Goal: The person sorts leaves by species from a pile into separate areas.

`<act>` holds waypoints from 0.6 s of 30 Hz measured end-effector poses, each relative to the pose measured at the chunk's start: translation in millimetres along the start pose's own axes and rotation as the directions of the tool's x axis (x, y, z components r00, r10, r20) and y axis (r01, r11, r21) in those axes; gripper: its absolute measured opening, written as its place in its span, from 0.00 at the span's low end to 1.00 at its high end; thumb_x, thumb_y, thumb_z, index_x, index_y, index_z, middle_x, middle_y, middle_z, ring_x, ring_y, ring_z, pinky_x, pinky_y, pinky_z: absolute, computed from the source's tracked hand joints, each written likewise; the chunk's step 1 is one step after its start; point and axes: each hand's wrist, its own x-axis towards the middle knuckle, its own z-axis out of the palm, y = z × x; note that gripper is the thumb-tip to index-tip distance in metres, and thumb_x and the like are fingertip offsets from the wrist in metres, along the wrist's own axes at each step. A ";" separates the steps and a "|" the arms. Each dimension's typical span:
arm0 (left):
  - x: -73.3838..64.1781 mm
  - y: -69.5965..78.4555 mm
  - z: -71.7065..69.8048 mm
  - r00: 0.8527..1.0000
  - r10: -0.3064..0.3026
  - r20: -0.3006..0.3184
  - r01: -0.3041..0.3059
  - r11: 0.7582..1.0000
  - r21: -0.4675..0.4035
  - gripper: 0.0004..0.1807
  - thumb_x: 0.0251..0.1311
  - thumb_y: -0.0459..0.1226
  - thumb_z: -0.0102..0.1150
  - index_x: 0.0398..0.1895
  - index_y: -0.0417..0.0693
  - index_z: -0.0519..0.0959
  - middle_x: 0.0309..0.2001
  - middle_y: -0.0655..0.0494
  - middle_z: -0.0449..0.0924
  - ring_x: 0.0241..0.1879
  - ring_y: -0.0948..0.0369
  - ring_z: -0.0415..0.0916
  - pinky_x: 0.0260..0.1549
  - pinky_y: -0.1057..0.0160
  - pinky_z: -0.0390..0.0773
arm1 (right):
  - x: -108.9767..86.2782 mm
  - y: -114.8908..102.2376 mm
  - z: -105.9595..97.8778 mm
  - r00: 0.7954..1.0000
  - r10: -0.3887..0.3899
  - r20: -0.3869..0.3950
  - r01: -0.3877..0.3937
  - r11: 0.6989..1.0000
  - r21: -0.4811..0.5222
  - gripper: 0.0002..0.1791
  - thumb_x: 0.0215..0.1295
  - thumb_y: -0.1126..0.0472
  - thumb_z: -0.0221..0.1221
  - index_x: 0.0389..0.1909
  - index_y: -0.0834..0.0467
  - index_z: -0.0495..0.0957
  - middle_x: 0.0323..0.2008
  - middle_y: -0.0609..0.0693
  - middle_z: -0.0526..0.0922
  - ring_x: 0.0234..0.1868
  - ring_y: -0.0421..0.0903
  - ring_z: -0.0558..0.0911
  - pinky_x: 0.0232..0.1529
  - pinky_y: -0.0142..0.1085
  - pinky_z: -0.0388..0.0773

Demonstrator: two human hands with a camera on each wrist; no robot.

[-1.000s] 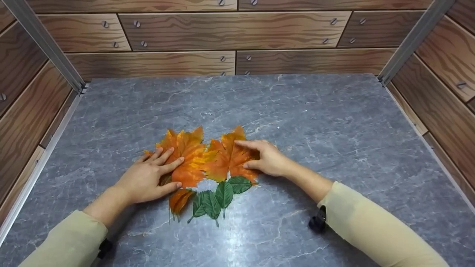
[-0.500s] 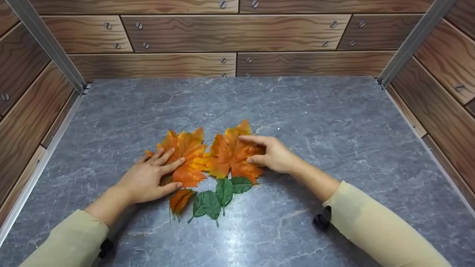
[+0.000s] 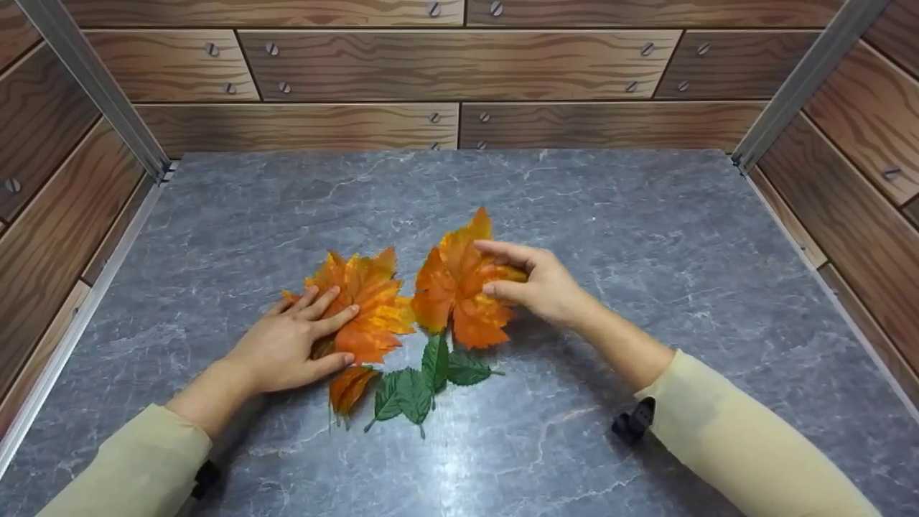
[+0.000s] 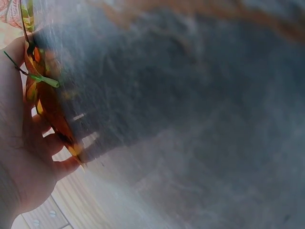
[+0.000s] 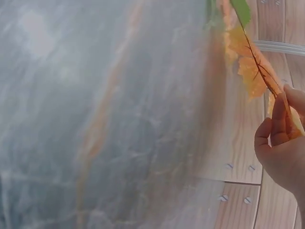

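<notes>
My right hand [image 3: 546,283] pinches an orange and yellow artificial maple leaf [image 3: 463,287] at its right side, thumb below and fingers above. In the right wrist view that leaf [image 5: 252,76] stands clear of the table, its dark veins showing. With fingers spread, my left hand [image 3: 287,348] rests on another orange maple leaf [image 3: 370,309], pressing it to the table. A folded orange leaf [image 3: 350,389] pokes out below the left thumb. Several green leaves [image 3: 413,395] with short stems lie in front of the maple leaves.
Everything lies on a grey marbled tabletop [image 3: 610,215]. Wood-patterned walls [image 3: 459,64] enclose it at the back and sides, with metal posts [image 3: 804,86] at the rear corners.
My right hand has drawn its maple leaf up, back and to the right, apart from the left one. The rightmost green leaf has slipped down and turned. The left hand stays put.
</notes>
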 end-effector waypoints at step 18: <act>1.0 -1.3 0.7 1.000 0.002 0.001 -0.002 1.000 0.002 0.42 0.74 0.68 0.49 0.83 0.59 0.65 0.82 0.41 0.54 0.79 0.34 0.53 0.73 0.29 0.56 | 5.6 -28.2 -54.9 0.964 0.005 -0.267 0.053 0.976 0.212 0.31 0.73 0.68 0.66 0.75 0.53 0.75 0.50 0.54 0.88 0.43 0.46 0.88 0.39 0.38 0.88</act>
